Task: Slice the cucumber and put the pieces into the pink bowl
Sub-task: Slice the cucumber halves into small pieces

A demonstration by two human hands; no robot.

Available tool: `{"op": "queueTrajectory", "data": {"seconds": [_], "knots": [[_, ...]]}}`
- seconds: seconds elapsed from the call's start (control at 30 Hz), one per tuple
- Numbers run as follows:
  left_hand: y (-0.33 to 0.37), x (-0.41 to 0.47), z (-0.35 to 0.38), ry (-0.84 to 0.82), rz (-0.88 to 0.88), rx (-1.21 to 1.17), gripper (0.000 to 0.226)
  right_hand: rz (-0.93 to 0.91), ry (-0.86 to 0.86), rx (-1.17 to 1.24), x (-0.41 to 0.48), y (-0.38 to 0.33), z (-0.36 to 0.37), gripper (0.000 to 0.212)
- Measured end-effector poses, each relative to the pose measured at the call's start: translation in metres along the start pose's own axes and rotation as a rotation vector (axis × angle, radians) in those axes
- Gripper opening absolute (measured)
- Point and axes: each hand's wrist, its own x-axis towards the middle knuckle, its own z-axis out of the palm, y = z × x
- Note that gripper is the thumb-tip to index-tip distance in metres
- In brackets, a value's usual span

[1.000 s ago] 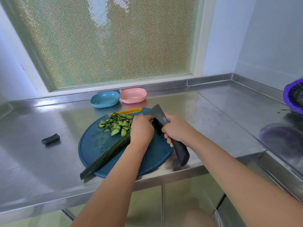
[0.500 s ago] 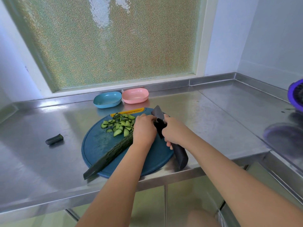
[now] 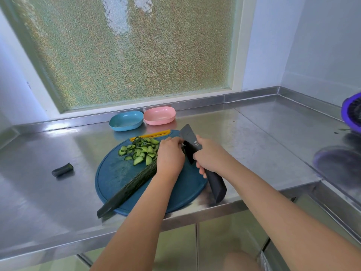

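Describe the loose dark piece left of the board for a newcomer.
On the steel counter below the frosted window, look left of the blue cutting board. The cucumber stub lies alone on the metal; unlike the pale slices, it is short, dark and off the board.

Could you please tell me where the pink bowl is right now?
In the head view, the pink bowl sits at the back of the counter below the window, just right of the blue bowl and beyond the cutting board.
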Motion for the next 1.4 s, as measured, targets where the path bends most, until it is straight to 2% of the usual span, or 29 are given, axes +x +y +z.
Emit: {"op": "queueTrajectory", "data": {"seconds": [0.2, 0.53, 0.83, 1.17, 1.4], "knots": [[-0.002, 0.001, 0.002, 0.007, 0.003, -0.01, 0.028, -0.008, -0.002, -0.025, -0.005, -0.004, 0.001, 0.063], [-0.003, 0.001, 0.002, 0.008, 0.01, -0.001, 0.027, -0.006, -0.008, -0.146, -0.007, -0.008, 0.004, 0.078], [0.001, -0.001, -0.002, 0.027, 0.028, -0.023, 0.025, -0.003, -0.022, -0.252, -0.007, -0.009, 0.01, 0.073], [-0.001, 0.0, -0.002, 0.027, 0.046, -0.04, 0.024, 0.001, 0.003, -0.103, -0.011, -0.01, 0.001, 0.064], [-0.003, 0.001, 0.0, 0.021, 0.027, -0.057, 0.026, 0.025, -0.013, -0.059, -0.003, -0.006, 0.001, 0.073]]}}
